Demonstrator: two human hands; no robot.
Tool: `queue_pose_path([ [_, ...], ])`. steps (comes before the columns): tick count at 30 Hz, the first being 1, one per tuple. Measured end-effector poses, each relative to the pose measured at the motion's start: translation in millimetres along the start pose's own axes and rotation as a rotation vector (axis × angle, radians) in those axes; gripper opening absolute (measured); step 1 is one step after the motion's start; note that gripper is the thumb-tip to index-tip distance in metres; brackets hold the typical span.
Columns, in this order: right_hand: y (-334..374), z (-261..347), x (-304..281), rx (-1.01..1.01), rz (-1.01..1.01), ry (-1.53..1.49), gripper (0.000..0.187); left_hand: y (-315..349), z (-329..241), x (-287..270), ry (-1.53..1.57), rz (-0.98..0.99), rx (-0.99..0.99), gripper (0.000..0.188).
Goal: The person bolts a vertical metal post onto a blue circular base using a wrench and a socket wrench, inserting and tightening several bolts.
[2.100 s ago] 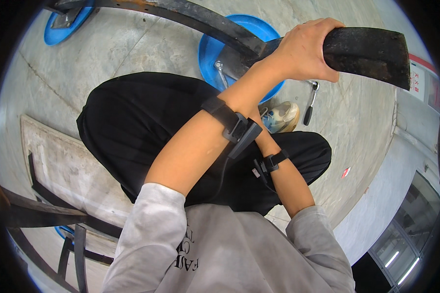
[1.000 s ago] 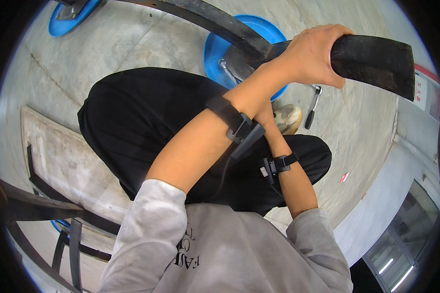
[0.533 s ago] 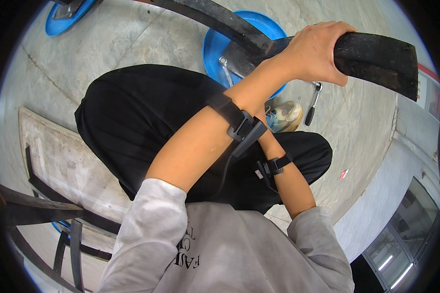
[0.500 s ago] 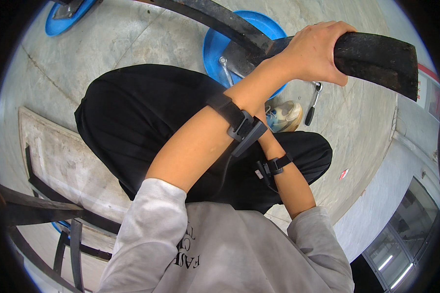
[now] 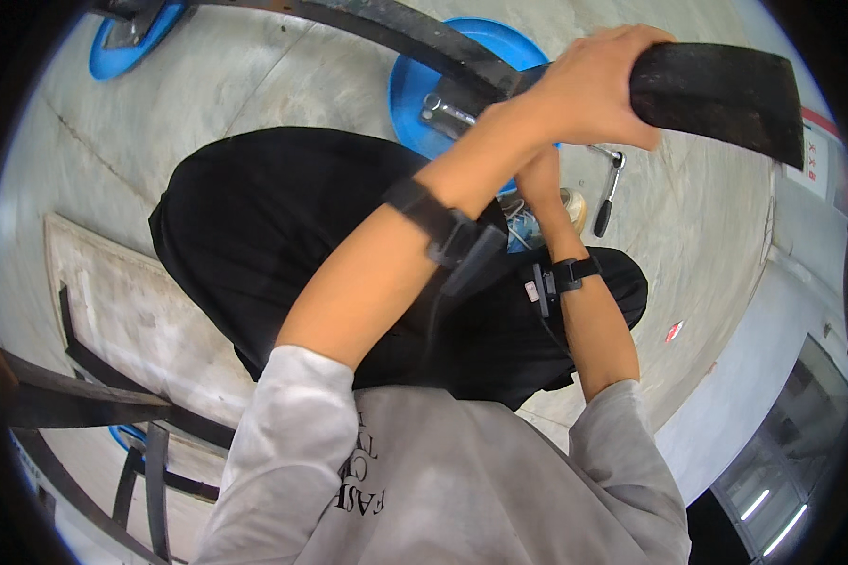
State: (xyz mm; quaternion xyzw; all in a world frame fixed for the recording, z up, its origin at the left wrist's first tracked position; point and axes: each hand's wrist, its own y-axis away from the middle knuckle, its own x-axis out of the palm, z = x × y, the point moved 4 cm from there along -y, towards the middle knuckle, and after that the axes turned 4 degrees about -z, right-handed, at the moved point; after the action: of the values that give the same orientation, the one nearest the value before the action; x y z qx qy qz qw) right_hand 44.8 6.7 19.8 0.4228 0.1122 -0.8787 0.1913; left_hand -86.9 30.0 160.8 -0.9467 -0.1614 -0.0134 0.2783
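Fingers [image 5: 643, 38] of the left hand [image 5: 601, 87] are wrapped around the black metal post [image 5: 716, 99], the thumb on its near side. The post leans out at two o'clock in the view, its free end toward the right rim. Beneath the left forearm, the right hand [image 5: 537, 174] is mostly hidden; its fingers are out of sight, so I cannot tell whether they grasp anything. Just left of it, near twelve o'clock, a silver wrench [image 5: 432, 105] shows its round end over a blue round base [image 5: 411, 105], the rest of its length covered by the left forearm. From that base a dark curved metal bar [image 5: 367, 28] runs toward eleven o'clock.

On the concrete floor near two o'clock, just right of the right hand, lies a ratchet wrench [image 5: 604, 217] with a black handle. A light-coloured shoe [image 5: 523, 229] shows behind the right wrist. Both wrists wear black straps [image 5: 417, 209] with small devices. Farther out, a second blue round base [image 5: 110, 62] stands at ten o'clock, dark metal framing [image 5: 89, 403] and a pale board [image 5: 141, 311] sit between eight and nine, and a small red-and-white scrap [image 5: 674, 331] lies at three.
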Motion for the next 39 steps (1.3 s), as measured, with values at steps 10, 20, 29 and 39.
queue_pose_path([
  [10,22.5,-14.3,-110.3,0.315,0.427,0.089,0.032,96.9,89.5,-156.0,-0.566,0.138,-0.862,0.021],
  [20,-16.3,-72.9,-160.5,0.385,0.156,-0.020,0.033,98.7,103.6,-82.8,-1.366,0.817,-0.572,0.027],
  [29,-58.0,-98.1,-97.0,0.418,-0.140,-0.402,0.035,100.2,103.5,-65.2,-1.546,1.008,-0.491,0.032],
  [39,-59.1,-58.8,-129.7,0.279,-0.154,-0.282,0.033,98.3,91.0,-64.1,-1.528,1.013,-0.571,0.036],
])
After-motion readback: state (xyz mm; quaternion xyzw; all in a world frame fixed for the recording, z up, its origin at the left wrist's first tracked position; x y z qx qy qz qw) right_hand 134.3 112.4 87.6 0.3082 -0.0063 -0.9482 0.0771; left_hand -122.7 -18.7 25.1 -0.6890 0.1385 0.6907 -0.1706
